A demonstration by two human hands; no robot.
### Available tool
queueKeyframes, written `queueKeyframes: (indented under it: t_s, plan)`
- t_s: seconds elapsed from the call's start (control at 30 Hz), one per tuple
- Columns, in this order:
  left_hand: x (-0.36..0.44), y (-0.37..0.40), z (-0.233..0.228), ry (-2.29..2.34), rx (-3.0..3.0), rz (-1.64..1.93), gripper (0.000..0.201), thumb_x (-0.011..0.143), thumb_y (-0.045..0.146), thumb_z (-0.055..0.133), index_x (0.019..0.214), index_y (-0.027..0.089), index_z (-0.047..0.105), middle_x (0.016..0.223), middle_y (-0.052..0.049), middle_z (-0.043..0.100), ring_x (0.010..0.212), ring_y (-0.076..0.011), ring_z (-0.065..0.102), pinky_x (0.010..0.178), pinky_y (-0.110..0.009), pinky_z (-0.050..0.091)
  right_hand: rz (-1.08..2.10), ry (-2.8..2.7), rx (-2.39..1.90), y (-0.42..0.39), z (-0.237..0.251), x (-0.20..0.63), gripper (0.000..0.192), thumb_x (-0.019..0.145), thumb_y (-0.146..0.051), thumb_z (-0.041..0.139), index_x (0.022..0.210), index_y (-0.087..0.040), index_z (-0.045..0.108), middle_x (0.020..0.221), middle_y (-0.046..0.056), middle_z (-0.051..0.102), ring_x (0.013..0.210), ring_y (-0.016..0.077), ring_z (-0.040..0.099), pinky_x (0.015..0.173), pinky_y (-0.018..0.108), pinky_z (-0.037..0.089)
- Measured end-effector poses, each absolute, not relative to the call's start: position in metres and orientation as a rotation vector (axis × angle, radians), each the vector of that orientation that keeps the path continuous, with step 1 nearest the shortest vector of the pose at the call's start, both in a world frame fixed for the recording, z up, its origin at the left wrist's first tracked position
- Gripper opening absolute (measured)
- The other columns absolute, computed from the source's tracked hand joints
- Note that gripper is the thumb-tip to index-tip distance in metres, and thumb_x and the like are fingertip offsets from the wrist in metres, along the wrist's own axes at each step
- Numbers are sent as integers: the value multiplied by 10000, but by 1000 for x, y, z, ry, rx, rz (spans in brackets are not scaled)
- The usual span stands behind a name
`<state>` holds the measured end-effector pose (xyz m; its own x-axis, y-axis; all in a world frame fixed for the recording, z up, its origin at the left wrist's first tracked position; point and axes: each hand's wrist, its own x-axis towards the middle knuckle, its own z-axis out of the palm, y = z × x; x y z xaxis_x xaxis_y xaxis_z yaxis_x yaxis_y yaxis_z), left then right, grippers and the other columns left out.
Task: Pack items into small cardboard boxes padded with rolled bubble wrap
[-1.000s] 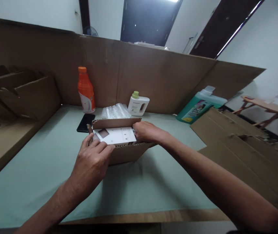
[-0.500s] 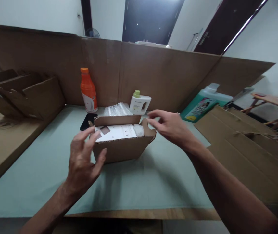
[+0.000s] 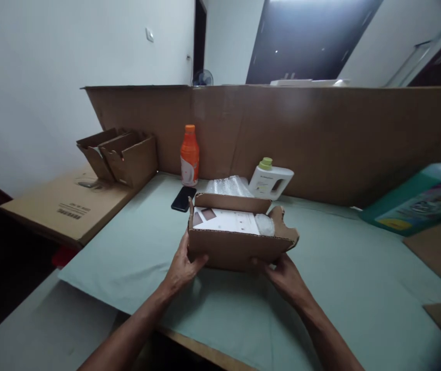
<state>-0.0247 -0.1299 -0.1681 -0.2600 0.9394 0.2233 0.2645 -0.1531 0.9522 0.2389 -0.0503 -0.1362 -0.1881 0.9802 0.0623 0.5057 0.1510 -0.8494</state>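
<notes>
Both of my hands grip an open cardboard box by its lower sides. My left hand wraps the left end, thumb on the front wall. At the lower right corner, my right hand has its thumb on the front and its other fingers hidden behind or beneath the box. Inside lies a white printed box, with a wad of clear bubble wrap at its right end. The box's right flap stands out to the side. I cannot tell whether its base touches the table.
Behind the box lie a sheet of bubble wrap and a black phone. An orange bottle, a white jug and a teal jug stand near the cardboard screen. Open cardboard boxes sit at the left.
My hands have come down from either side of the box and closed on its lower sides. The view has swung to the left.
</notes>
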Motion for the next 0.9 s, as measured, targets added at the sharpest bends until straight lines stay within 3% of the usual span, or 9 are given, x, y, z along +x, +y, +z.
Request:
queueKeyframes:
  t_s: [0.2, 0.3, 0.4, 0.57, 0.9]
  plan:
    - [-45, -182, -174, 1618, 1419, 1424, 400, 921, 425, 597, 1276, 253, 532, 1172, -74, 710, 1074, -268, 697, 927, -418, 587, 898, -1797, -1360, -96, -125, 212, 456, 727, -541, 711, 1018, -195, 650, 1006, 139, 757, 909, 340, 699, 800, 484, 572]
    - [-76, -211, -172, 1897, 1229, 1527, 479, 840, 499, 683, 1209, 216, 565, 1034, -77, 732, 927, -273, 718, 821, -414, 604, 966, -1876, -1151, -107, -112, 175, 489, 765, -464, 726, 1161, -195, 626, 1207, 141, 715, 1108, 331, 658, 941, 474, 534]
    - [-80, -214, -157, 1951, 1083, 1598, 553, 803, 537, 702, 1211, 192, 563, 1086, -99, 717, 982, -280, 697, 876, -430, 575, 1016, -1896, -1048, -101, -99, 158, 518, 761, -441, 729, 1197, -182, 618, 1233, 143, 706, 1122, 317, 652, 950, 447, 525]
    - [-44, -191, -145, 1743, 1189, 1532, 534, 852, 489, 664, 1280, 197, 536, 1176, -112, 695, 1112, -276, 656, 967, -436, 531, 958, -1842, -1304, -92, -95, 191, 488, 750, -510, 720, 1104, -180, 659, 1115, 154, 749, 1009, 341, 684, 846, 449, 552]
    - [-37, -197, -187, 1663, 1287, 1395, 761, 857, 464, 660, 1507, 204, 361, 1363, -177, 580, 1335, -352, 516, 1085, -557, 443, 1082, -1713, -1438, -102, -143, 223, 495, 709, -546, 708, 1068, -223, 600, 1041, 134, 771, 903, 322, 747, 768, 432, 594]
